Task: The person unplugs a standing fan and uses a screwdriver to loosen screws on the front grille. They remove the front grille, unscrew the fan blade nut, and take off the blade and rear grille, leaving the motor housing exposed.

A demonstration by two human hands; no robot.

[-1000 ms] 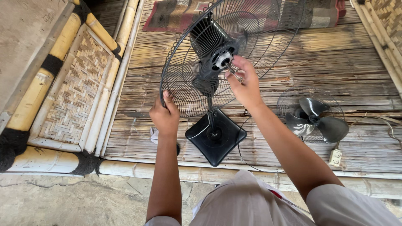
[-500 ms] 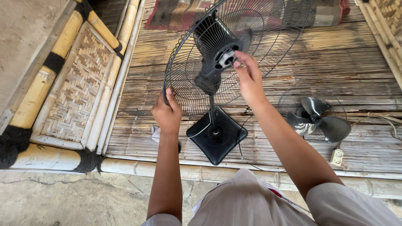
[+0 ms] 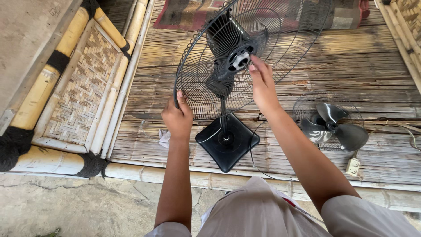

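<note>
The stand fan (image 3: 228,66) stands upright on its square black base (image 3: 227,141) on the bamboo slat floor (image 3: 351,66), its head tilted back so the motor shaft (image 3: 240,60) points up toward the person. The right hand (image 3: 263,83) is the nearer one: its fingers (image 3: 256,66) are bunched at the shaft's hub, touching it from just right and below. The left hand (image 3: 177,116) sits well off to the left, fingers curled tight around the rim of the rear wire guard (image 3: 193,83). The loose blade (image 3: 333,127) lies in the other guard half (image 3: 298,109) on the floor to the right, beyond the right forearm
</note>
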